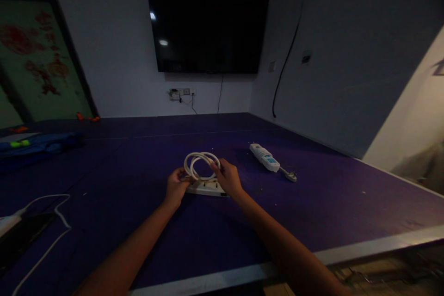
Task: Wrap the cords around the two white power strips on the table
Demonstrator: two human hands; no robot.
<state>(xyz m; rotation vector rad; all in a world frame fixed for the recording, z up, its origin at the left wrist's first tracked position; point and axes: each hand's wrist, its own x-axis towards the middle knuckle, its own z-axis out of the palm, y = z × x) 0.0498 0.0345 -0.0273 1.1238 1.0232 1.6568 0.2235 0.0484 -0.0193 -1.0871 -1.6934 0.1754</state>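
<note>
The right hand (227, 176) pinched 1 coiled white cable (199, 154) over 1 oblong white plastic power strip (208, 189) on the purple surface (208, 236); the left hand (176, 187) curled at the strip's left end, hold unclear.

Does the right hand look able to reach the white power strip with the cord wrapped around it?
Probably yes: the wrapped power strip lies ahead and to the right of the right hand, with nothing visible between. It holds the coiled cord, though, and would likely release that first.

White power strip (208, 189) — lying crosswise; white cord (186, 165) — looped above it.
</note>
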